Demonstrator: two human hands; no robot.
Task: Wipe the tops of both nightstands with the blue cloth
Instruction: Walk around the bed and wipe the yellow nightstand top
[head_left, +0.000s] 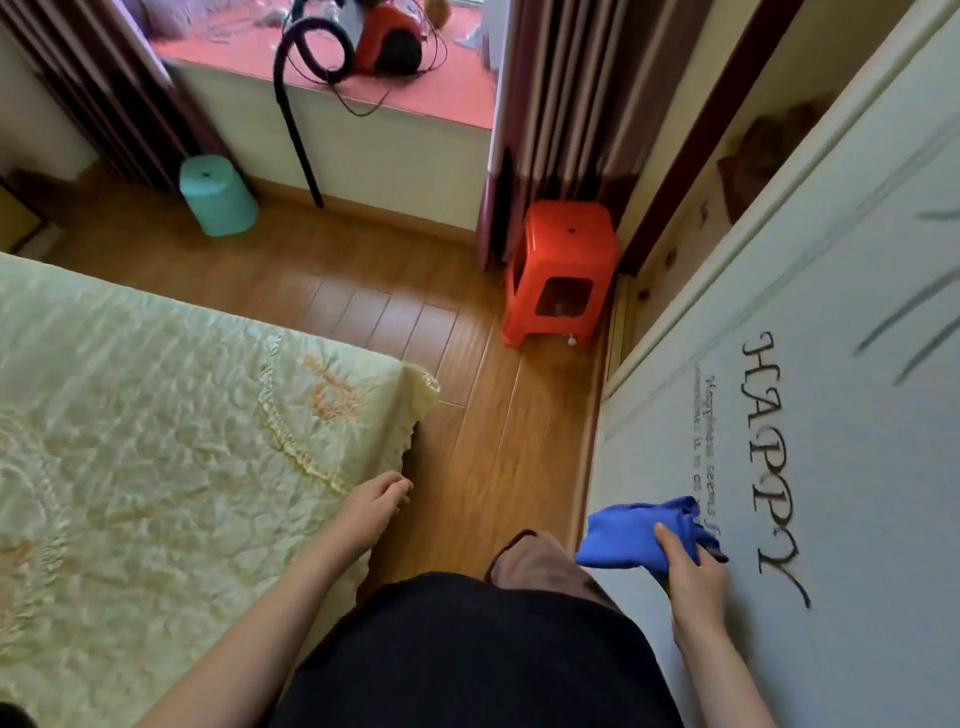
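The blue cloth (631, 535) is bunched in my right hand (691, 571), held low beside the white wardrobe door at the right. My left hand (371, 506) hangs empty with fingers loosely apart, next to the corner of the bed. No nightstand top is clearly in view; only a dark piece of furniture (21, 218) shows at the far left edge beyond the bed, too cut off to identify.
A bed with a pale yellow cover (156, 441) fills the left. A wardrobe door with "HAPPY" lettering (779, 452) runs along the right. Ahead on the wood floor (493, 415) stand an orange stool (561, 270) and a teal bin (218, 197). A vacuum cleaner (384, 41) sits on the window ledge.
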